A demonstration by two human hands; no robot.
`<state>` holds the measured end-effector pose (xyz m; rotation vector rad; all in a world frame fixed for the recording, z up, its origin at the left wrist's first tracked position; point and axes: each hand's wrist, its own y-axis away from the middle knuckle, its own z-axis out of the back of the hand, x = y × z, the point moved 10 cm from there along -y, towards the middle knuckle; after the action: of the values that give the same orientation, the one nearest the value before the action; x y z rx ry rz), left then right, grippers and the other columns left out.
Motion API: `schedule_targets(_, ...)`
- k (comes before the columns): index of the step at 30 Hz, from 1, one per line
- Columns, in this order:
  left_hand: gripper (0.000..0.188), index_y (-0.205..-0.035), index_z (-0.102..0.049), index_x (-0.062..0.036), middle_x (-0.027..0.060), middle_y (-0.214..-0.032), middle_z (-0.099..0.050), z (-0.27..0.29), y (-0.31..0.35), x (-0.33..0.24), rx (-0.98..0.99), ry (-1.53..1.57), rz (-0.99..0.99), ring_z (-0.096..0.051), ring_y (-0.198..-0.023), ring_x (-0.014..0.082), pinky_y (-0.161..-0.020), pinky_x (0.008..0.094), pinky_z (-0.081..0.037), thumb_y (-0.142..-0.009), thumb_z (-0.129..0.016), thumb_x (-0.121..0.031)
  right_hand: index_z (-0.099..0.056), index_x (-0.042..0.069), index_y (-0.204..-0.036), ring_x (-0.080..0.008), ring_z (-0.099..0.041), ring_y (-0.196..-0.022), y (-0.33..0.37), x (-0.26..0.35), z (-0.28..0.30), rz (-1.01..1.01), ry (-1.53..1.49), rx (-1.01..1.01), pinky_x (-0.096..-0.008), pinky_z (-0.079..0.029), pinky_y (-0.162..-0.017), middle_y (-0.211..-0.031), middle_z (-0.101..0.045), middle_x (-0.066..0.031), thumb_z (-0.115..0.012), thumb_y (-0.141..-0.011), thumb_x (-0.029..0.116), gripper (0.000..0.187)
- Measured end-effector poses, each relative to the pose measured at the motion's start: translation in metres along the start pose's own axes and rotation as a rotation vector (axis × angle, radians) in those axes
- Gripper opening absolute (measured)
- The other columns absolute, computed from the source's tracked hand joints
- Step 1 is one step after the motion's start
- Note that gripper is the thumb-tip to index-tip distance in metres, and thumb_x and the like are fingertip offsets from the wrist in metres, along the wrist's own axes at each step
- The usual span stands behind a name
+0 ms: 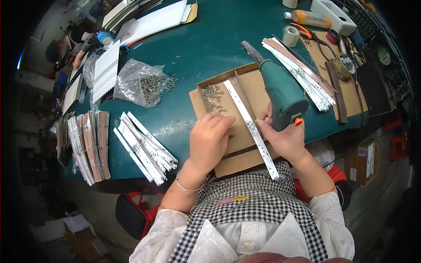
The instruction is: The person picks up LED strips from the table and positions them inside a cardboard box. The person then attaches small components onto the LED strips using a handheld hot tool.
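Observation:
My right hand [287,141] is wrapped around a green pistol-shaped power tool [285,94] with a long dark nose pointing away from me. Its thumb and finger also touch a narrow white strip [248,122] dotted with small metal parts. That strip slants across a shallow cardboard box [254,90], its near end over my checked apron. Left of the strip, my left hand [209,141] hovers over the box with fingers curled together; whatever they pinch is too small to make out. Small metal screw-like pieces [212,96] lie in the box's far left compartment.
Fanned white strips [144,147] and upright strip bundles [90,144] lie at left, behind them a plastic bag [140,83] of small metal pieces. More strips [300,74], a tape roll [290,36], pliers [318,37] and an orange bottle [309,19] are at right. Another person [74,46] works far left.

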<state>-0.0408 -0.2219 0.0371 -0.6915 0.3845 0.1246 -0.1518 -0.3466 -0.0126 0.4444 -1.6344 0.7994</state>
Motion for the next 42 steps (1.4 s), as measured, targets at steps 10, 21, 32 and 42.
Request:
schedule_targets(10,0.017,-0.086,-0.073,0.0,0.0104,-0.083,-0.074,-0.019,0.004,-0.003,0.011,0.553,0.241,-0.071,-0.072,0.0201,-0.064,0.0283,-0.055,-0.071,-0.077,0.007,-0.051,-0.001,-0.114,-0.0111,-0.062,-0.082,0.009,-0.015,-0.002,-0.204,0.209,0.059,-0.022,-0.051,-0.068,-0.096,-0.053,-0.0019,-0.068,-0.08,-0.014,0.041)
schedule_targets(21,0.013,-0.088,-0.076,-0.0027,0.0111,-0.081,-0.074,-0.042,0.005,0.034,0.107,0.303,0.342,-0.072,-0.07,0.0207,-0.063,0.0282,-0.056,-0.076,-0.074,0.003,-0.053,0.0,-0.113,-0.0161,-0.065,-0.078,0.017,-0.014,0.011,-0.023,0.205,0.018,-0.0283,-0.052,-0.071,-0.09,-0.067,-0.0088,-0.074,-0.081,-0.003,0.039)
schedule_targets(32,0.012,-0.086,-0.075,-0.0037,0.0114,-0.081,-0.072,-0.053,0.005,0.031,0.18,0.246,0.33,-0.071,-0.073,0.0259,-0.066,0.034,-0.057,-0.074,-0.075,-0.001,-0.042,-0.003,-0.131,-0.0298,-0.065,-0.092,0.009,-0.013,0.009,-0.149,0.252,0.044,-0.0369,-0.051,-0.081,-0.103,-0.063,-0.0188,-0.073,-0.079,-0.003,0.06)
schedule_targets(42,0.013,-0.085,-0.075,-0.002,0.0105,-0.081,-0.073,-0.056,0.002,0.028,0.2,0.226,0.287,-0.071,-0.071,0.0227,-0.064,0.0303,-0.056,-0.073,-0.076,0.003,-0.042,-0.001,-0.133,-0.0344,-0.064,-0.097,0.009,-0.016,0.008,-0.146,0.164,0.025,-0.0395,-0.051,-0.085,-0.111,-0.061,-0.0193,-0.071,-0.08,-0.003,0.06)
